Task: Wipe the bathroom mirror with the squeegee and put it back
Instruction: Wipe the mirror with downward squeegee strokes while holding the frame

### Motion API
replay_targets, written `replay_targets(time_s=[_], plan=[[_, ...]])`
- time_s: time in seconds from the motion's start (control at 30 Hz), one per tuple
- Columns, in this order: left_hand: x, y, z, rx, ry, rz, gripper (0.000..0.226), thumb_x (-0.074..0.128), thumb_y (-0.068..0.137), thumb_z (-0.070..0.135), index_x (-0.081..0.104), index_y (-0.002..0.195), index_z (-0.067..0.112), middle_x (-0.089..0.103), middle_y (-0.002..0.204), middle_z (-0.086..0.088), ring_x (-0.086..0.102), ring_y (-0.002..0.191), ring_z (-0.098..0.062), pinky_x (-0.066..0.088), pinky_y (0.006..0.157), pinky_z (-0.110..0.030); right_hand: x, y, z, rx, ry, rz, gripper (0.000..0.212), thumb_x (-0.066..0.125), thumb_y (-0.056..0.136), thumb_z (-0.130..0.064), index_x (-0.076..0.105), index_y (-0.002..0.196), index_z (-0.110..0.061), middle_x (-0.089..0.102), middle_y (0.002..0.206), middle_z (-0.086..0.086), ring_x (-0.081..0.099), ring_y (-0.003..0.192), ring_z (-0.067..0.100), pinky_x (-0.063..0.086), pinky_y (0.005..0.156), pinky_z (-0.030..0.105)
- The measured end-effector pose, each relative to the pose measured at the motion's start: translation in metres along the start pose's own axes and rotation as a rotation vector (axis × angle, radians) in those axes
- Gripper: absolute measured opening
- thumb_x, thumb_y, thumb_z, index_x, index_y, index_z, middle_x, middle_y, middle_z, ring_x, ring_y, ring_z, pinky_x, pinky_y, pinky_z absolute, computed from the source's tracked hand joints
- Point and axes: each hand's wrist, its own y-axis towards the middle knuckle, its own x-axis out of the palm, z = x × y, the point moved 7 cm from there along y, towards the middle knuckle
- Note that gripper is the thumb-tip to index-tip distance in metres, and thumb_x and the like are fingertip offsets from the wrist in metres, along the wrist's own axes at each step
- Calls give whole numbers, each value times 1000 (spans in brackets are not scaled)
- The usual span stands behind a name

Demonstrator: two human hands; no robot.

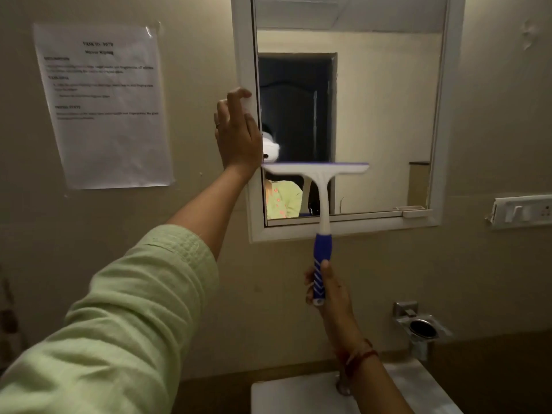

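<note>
On the far left we see a sheet of paper (103, 106) taped to the beige wall. It is creased, and its print is too blurred to read. A pale green sleeve (119, 309) of soft woven cloth reaches up across it towards the mirror.

The left hand (237, 130) lies against the left side of the white frame (243, 40), palm to the frame. Its fingers are loosely bent at the tips and grasp nothing. It covers part of that frame edge and the nearest strip of glass.

The mirror (385, 115) is a tall rectangle. It reflects a dark doorway, a pale wall and a bit of green clothing.

The squeegee (321, 204) stands upright against the lower left part of the glass. Its blade runs level across the glass, white plastic with a blue rubber edge. The left end of the blade is just beside the left wrist. The white neck crosses the bottom of the frame and runs down into a blue ribbed grip. The right hand (331, 291) is clenched round the bottom of that grip, below the mirror, with a red thread (358, 355) at the wrist.

Beneath the right arm we make out the white sink (298, 395). To the right a shiny metal holder (422, 328) is fixed to the wall. Its round cup is dark inside, and we cannot tell what it holds. A small white tray (413, 212) sits at the frame's lower right corner. Farther right is a white switch plate (521, 210).
</note>
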Motion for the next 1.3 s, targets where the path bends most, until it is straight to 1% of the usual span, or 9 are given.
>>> replay_targets(time_s=[0.17,0.3,0.43,0.67,0.77,0.93,1.03,1.13,1.3], plan=[[1,1,-2,-5,-14,2,29,36,88,9,53,112,6,56,107,-15,46,90,-13,25,72,2,-23,-25,43,169,98,116,41,55,71,-39,59,91,-3,57,72,10,51,58,18,45,50,28],[2,1,-3,8,-17,12,29,36,87,9,53,111,6,56,106,-15,48,91,-17,21,73,0,-29,-12,14,61,100,150,35,57,71,-40,61,86,-8,54,71,7,50,58,16,45,51,27],[3,0,-4,4,-9,23,30,35,88,10,53,111,7,56,106,-14,47,90,-14,23,73,-10,-26,1,0,21,72,119,36,56,73,-42,63,88,-10,60,71,4,53,57,14,46,51,25],[4,1,-5,4,-16,13,29,35,89,9,53,112,6,56,107,-14,50,92,-17,26,70,-3,-28,-31,63,200,97,140,44,57,65,-43,60,83,-3,58,65,8,51,51,16,44,47,27],[5,2,-7,4,-19,19,29,35,90,9,53,112,6,56,106,-15,47,90,-13,26,71,2,-23,-17,49,158,93,124,41,57,67,-45,61,84,-8,61,67,5,55,56,16,47,50,27],[4,1,-7,-2,-12,16,30,35,88,9,53,112,7,56,107,-13,47,91,-13,24,71,-1,-14,3,30,90,39,50,46,56,68,-53,62,84,-10,63,61,-2,59,55,9,51,50,23],[4,1,-6,-6,-16,13,30,35,88,10,53,112,7,57,107,-13,50,92,-17,23,72,-2,-21,-14,63,213,114,56,37,54,72,-41,58,81,-5,57,64,7,55,49,12,46,45,23],[6,2,-7,4,-19,11,30,34,89,11,52,113,7,56,107,-13,50,91,-16,25,72,-2,-29,-27,89,334,137,105,38,55,67,-41,59,80,-5,58,63,6,53,51,15,43,44,24],[5,1,-6,4,-23,14,31,34,88,11,53,113,7,57,108,-13,51,91,-17,24,72,-2,-23,2,47,148,54,78,45,58,66,-53,63,82,-11,62,64,0,56,56,12,47,47,23]])
